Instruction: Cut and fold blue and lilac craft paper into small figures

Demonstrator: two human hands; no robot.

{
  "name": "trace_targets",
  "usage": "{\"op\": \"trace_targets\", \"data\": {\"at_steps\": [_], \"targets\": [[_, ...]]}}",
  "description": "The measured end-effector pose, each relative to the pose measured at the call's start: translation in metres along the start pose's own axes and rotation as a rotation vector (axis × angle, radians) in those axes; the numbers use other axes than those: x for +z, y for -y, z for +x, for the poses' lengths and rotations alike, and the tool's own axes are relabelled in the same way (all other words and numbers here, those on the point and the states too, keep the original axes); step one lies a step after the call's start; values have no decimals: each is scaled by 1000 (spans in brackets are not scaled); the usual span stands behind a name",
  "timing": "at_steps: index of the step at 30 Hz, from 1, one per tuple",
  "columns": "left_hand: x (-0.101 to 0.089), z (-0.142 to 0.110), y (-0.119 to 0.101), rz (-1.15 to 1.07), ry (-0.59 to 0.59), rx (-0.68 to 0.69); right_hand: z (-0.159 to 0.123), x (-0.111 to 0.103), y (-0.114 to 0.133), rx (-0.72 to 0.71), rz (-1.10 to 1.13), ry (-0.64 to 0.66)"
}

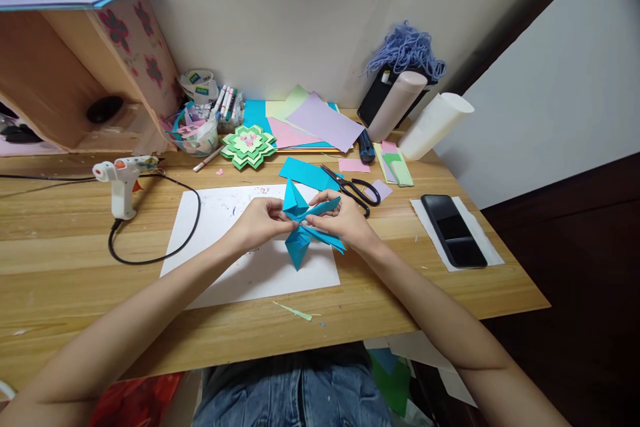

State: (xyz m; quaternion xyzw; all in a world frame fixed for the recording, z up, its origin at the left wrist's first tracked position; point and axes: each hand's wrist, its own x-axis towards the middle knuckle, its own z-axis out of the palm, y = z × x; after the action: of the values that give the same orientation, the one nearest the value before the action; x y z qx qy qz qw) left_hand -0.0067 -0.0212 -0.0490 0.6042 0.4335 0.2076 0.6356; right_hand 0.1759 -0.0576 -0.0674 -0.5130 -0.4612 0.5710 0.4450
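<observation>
Between my two hands is a blue folded-paper piece [299, 250] with several pointed flaps, held above a white sheet of paper [215, 287]. My left hand [265, 221] pinches it near the centre from the left side. From the right, my right hand [345, 219] grips it, with flaps passing between and beside the fingers. Parts of the fingertips are hidden behind the paper. Just beyond the right hand lie black-handled scissors [363, 192], partly over a flat blue paper strip [307, 173].
At left stands a white glue gun [123, 187], its black cord looping onto the sheet. A green layered paper flower [249, 147], a cup of scraps [197, 137] and coloured papers [325, 120] line the back. A phone [453, 230] lies at right, near a white paper roll [435, 125].
</observation>
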Motion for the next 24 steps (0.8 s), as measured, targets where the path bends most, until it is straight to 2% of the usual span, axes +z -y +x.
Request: {"op": "trace_targets", "data": {"at_steps": [7, 19, 24], "targets": [[2, 0, 0, -15, 43, 18, -1, 5, 4, 109, 72, 1], [2, -1, -1, 3, -27, -21, 1, 1, 1, 65, 5, 24], [0, 0, -4, 38, -42, -50, 4, -6, 5, 46, 20, 147]]}}
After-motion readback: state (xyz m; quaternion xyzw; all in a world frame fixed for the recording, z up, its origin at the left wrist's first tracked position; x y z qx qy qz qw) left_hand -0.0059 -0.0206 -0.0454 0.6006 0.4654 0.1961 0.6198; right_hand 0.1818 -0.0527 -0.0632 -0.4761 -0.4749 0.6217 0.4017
